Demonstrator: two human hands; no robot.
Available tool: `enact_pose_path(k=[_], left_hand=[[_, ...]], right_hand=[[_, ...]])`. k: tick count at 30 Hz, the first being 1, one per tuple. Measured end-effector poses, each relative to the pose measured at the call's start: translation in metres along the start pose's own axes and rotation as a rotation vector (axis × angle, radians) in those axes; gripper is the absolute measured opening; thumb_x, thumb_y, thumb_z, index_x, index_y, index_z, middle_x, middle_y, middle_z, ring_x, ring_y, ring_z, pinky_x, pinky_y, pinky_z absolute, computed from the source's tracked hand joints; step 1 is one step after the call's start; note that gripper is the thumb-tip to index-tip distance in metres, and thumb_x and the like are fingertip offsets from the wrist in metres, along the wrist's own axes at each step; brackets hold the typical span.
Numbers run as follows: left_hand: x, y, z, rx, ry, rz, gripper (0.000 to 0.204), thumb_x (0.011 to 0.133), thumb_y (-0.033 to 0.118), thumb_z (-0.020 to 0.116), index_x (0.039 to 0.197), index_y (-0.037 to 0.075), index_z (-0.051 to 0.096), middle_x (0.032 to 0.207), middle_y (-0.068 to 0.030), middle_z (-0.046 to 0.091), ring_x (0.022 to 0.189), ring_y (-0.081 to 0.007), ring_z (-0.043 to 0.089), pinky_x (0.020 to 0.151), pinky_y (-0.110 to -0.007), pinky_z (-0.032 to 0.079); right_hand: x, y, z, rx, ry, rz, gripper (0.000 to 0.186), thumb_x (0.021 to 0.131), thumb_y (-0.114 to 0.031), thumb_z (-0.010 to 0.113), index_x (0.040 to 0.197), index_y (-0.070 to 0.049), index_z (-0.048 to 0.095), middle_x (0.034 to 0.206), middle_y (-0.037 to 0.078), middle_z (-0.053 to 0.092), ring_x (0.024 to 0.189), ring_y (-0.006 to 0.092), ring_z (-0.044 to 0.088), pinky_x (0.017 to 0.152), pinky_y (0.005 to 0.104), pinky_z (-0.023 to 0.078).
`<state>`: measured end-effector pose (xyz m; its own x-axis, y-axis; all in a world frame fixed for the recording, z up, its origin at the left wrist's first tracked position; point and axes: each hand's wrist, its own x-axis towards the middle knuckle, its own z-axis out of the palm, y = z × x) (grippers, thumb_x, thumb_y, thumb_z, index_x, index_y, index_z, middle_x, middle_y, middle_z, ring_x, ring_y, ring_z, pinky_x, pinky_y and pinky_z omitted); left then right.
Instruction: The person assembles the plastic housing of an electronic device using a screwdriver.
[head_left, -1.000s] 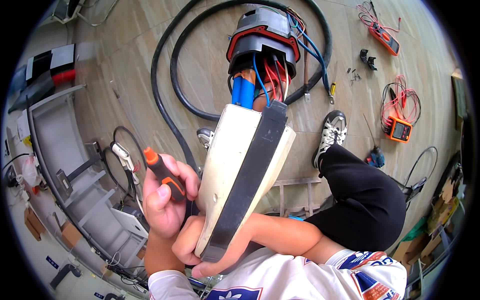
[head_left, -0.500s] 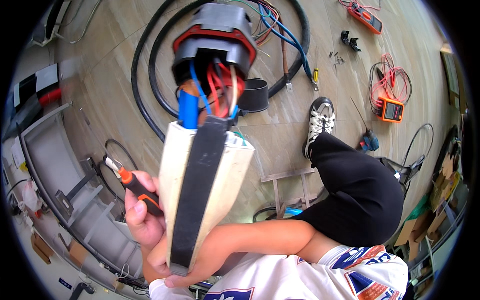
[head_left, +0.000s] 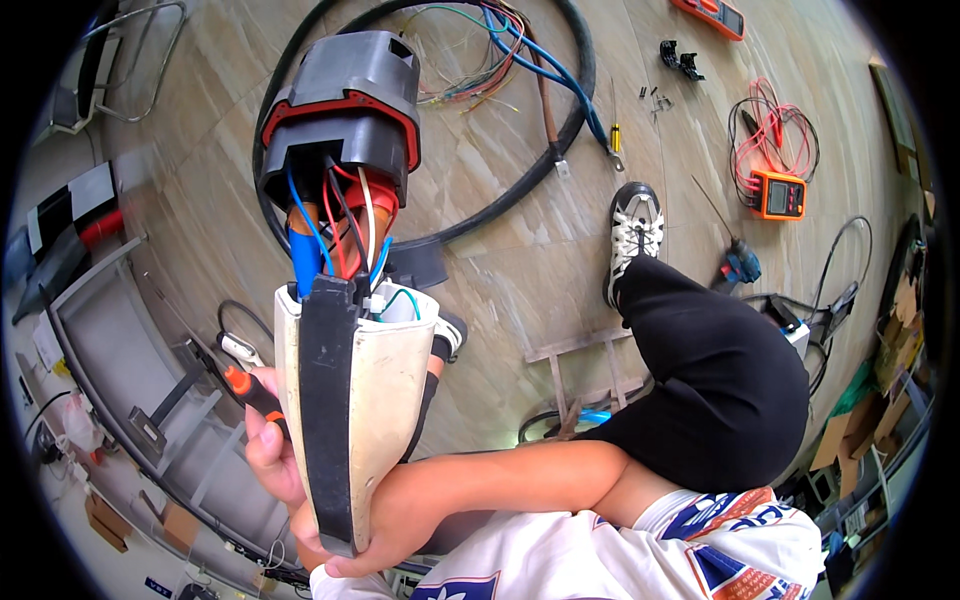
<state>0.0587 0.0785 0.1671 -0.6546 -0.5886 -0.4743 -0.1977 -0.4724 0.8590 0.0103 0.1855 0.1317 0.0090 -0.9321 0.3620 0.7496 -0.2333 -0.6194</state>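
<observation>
Upright before me is a charging gun with a cream handle [head_left: 392, 350] and a black strip along it. Its grey-black plug head [head_left: 345, 105] has a red seal and is joined to the handle by exposed blue, red, black and white wires [head_left: 350, 225]. My right hand [head_left: 375, 525] wraps round the handle's lower end, its forearm crossing from the right. Beside the handle, at the left, my left hand [head_left: 272, 455] closes on a screwdriver [head_left: 258, 395] with an orange and black grip, its thin shaft pointing up-left. The gun hides part of the left hand's fingers.
A thick black cable [head_left: 577, 95] loops over the tiled floor, with loose coloured wires. At the right lie an orange meter [head_left: 780, 195], black clips [head_left: 681, 61], a small yellow-handled screwdriver [head_left: 615, 138] and a blue tool [head_left: 739, 262]. A grey metal frame [head_left: 110, 290] stands at the left.
The charging gun has swung left and stands more upright, showing more of its wires. Both hands keep their grips; the screwdriver has shifted slightly down and left. The view has shifted slightly too.
</observation>
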Motion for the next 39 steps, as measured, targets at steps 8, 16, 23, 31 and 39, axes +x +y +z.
enact_pose_path(k=[8,16,23,31,39], left_hand=[[0.000,0.001,0.011,0.077,0.116,-0.057,0.038,0.085,0.031,0.058,0.106,0.002,0.045,0.084,-0.0108,0.059,0.076,-0.0186,0.061,0.070,-0.029,0.050],[0.017,0.004,0.012,0.273,0.128,0.033,0.041,0.094,0.028,0.057,0.121,-0.001,0.048,0.078,-0.0055,0.053,0.070,-0.0131,0.053,0.065,-0.024,0.045],[0.023,0.000,-0.012,0.204,0.253,0.176,0.040,0.104,0.028,0.039,0.127,-0.002,0.051,0.127,-0.0126,0.056,0.108,-0.0187,0.057,0.091,-0.034,0.048],[0.036,-0.004,-0.010,0.480,0.195,0.233,0.037,0.101,0.016,0.047,0.132,-0.003,0.047,0.103,-0.0098,0.062,0.093,-0.0157,0.060,0.086,-0.030,0.049],[0.030,-0.011,0.006,0.848,0.025,0.338,0.048,0.099,0.029,0.055,0.131,-0.007,0.052,0.127,-0.0120,0.058,0.115,-0.0194,0.056,0.100,-0.032,0.041]], right_hand=[[-0.002,-0.021,-0.011,0.082,0.084,-0.062,0.018,0.082,-0.007,0.064,0.075,-0.007,0.047,0.067,0.002,0.047,0.061,0.0173,0.048,0.057,0.0302,0.039],[0.008,-0.019,-0.021,0.135,0.588,-0.221,0.023,0.092,-0.019,0.064,0.079,-0.008,0.048,0.077,0.000,0.051,0.071,0.0104,0.049,0.062,0.0266,0.039],[0.011,-0.021,-0.048,0.391,0.797,-0.199,0.022,0.094,-0.024,0.063,0.093,-0.005,0.052,0.078,0.001,0.055,0.069,0.0082,0.054,0.061,0.0249,0.045],[0.020,-0.005,-0.047,0.438,0.783,-0.268,0.041,0.093,-0.026,0.065,0.123,-0.001,0.052,0.111,0.007,0.055,0.110,0.0162,0.054,0.096,0.0318,0.044],[0.013,-0.002,-0.053,0.419,0.708,-0.269,0.055,0.095,-0.032,0.060,0.138,-0.001,0.045,0.132,0.010,0.048,0.127,0.0196,0.043,0.109,0.0350,0.032]])
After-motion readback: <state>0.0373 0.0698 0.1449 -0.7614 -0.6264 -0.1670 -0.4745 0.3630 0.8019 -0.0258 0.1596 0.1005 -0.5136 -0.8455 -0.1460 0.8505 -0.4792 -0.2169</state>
